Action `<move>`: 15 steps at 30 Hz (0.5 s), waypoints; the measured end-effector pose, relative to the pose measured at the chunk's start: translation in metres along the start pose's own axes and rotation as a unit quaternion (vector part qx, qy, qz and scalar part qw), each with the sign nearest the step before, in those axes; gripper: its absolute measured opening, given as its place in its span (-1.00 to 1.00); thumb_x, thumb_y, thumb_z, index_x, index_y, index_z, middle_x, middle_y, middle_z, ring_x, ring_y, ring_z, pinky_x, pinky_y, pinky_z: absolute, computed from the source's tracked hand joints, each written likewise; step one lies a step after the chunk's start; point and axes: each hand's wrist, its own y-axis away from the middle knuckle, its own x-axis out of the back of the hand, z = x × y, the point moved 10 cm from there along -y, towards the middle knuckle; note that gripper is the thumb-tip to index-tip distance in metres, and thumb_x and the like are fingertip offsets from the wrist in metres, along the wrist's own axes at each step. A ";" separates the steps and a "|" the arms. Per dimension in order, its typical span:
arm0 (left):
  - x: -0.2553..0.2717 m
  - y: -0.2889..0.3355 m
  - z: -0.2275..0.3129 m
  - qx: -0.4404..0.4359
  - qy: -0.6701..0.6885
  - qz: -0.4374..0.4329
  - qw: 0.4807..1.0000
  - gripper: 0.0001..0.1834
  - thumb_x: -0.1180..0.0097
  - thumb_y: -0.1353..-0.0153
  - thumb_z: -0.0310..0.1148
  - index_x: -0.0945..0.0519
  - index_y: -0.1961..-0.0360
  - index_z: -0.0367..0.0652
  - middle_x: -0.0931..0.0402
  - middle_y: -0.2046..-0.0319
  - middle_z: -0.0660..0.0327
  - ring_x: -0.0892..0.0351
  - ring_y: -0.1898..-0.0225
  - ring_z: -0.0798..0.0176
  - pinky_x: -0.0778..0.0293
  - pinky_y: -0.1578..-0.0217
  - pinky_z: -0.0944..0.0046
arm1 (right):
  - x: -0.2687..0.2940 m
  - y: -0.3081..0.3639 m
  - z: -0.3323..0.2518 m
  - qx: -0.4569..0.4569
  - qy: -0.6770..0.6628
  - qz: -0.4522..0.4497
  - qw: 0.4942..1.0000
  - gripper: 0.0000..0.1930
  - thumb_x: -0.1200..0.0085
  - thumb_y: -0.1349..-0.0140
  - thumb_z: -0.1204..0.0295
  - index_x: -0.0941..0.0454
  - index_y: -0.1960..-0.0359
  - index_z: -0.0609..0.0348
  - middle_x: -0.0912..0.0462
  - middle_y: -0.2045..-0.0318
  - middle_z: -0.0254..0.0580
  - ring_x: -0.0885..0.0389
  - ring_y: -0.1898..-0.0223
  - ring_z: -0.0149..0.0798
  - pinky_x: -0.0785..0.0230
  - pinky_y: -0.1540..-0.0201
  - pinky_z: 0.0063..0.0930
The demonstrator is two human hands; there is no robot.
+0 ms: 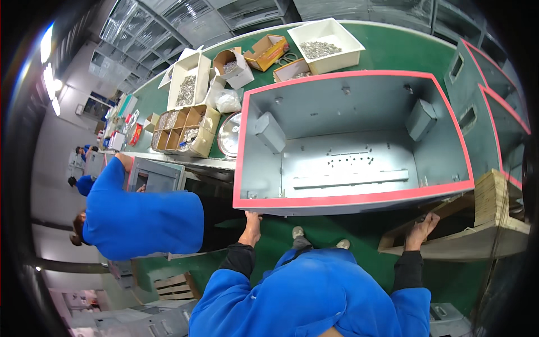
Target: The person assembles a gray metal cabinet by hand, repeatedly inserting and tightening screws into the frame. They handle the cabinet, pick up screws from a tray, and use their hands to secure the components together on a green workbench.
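A grey metal cabinet box (348, 143) with a pink-red gasket around its rim lies on the green bench, its open face up. Inside are two side brackets, a row of small holes and a long pale strip (351, 179). My left hand (251, 229) is closed at the box's near left lower edge, its fingertips partly hidden there. Below the near right part of the box, my right hand (422, 230) has curled fingers and sits over a wooden frame (449, 244). What it holds, if anything, I cannot make out.
White bins (359, 58) of small metal parts, a divided cardboard box (202, 135) and a round metal dish (229, 135) stand along the bench (393, 48). More gasketed cabinets (485, 106) stand at right. A co-worker in blue (146, 222) works close on my left.
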 end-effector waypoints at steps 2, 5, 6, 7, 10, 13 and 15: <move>-0.020 -0.012 0.013 -0.025 0.051 -0.064 0.996 -0.67 0.05 -0.25 -0.15 -0.38 0.07 -0.11 -0.41 0.24 0.29 -0.29 0.26 0.35 -0.22 0.14 0.21 | -0.006 0.009 -0.010 -0.113 -0.147 0.020 0.982 -0.95 0.24 -0.32 0.44 -0.25 0.33 0.05 -0.24 0.44 -0.41 -0.18 0.41 -0.53 -0.15 0.27 -0.62; -0.059 0.005 0.056 -0.045 0.080 -0.155 0.984 -0.50 -0.10 -0.16 -0.31 -0.28 -0.08 -0.28 -0.39 0.14 0.21 -0.37 0.10 0.36 -0.29 0.04 0.31 | 0.007 0.020 -0.059 0.015 -0.016 0.045 0.999 -0.90 0.22 -0.30 0.42 -0.25 0.38 0.12 -0.24 0.44 -0.37 -0.22 0.39 -0.46 -0.16 0.23 -0.54; -0.051 -0.026 0.030 -0.093 0.045 -0.143 0.984 -0.51 -0.12 -0.14 -0.31 -0.28 -0.03 -0.29 -0.30 0.12 0.18 -0.31 0.04 0.36 -0.29 0.04 0.36 | 0.000 0.027 -0.068 0.021 -0.021 0.046 0.999 -0.89 0.22 -0.30 0.42 -0.25 0.39 0.13 -0.25 0.44 -0.37 -0.23 0.39 -0.45 -0.16 0.23 -0.53; -0.075 -0.008 0.047 -0.057 0.086 -0.172 0.980 -0.60 -0.05 -0.20 -0.30 -0.27 0.03 -0.28 -0.22 0.11 0.19 -0.27 0.03 0.34 -0.27 0.02 0.35 | 0.006 0.037 -0.078 0.027 -0.010 0.066 0.997 -0.89 0.22 -0.29 0.42 -0.25 0.40 0.13 -0.25 0.44 -0.36 -0.23 0.39 -0.44 -0.15 0.23 -0.53; -0.096 -0.012 0.041 -0.051 0.106 -0.221 0.968 -0.67 0.05 -0.27 -0.30 -0.25 0.05 -0.25 -0.23 0.12 0.19 -0.27 0.10 0.33 -0.24 0.00 0.35 | 0.000 0.064 -0.094 0.019 -0.009 0.074 0.997 -0.89 0.20 -0.28 0.41 -0.26 0.41 0.12 -0.29 0.45 -0.35 -0.25 0.39 -0.43 -0.16 0.26 -0.53; -0.120 -0.024 0.010 -0.038 0.141 -0.256 0.956 -0.69 0.09 -0.29 -0.30 -0.23 0.05 -0.24 -0.24 0.18 0.23 -0.24 0.13 0.38 -0.22 0.02 0.38 | -0.003 0.080 -0.106 0.004 -0.003 0.099 0.995 -0.90 0.18 -0.26 0.40 -0.27 0.41 0.10 -0.35 0.45 -0.34 -0.29 0.42 -0.42 -0.20 0.30 -0.52; -0.116 -0.012 0.024 -0.016 0.138 -0.297 0.945 -0.69 0.09 -0.28 -0.30 -0.23 0.05 -0.23 -0.25 0.23 0.25 -0.23 0.14 0.38 -0.21 0.02 0.37 | -0.023 0.094 -0.139 0.016 0.019 0.113 0.993 -0.91 0.19 -0.26 0.41 -0.27 0.41 0.08 -0.35 0.47 -0.37 -0.28 0.44 -0.43 -0.19 0.31 -0.53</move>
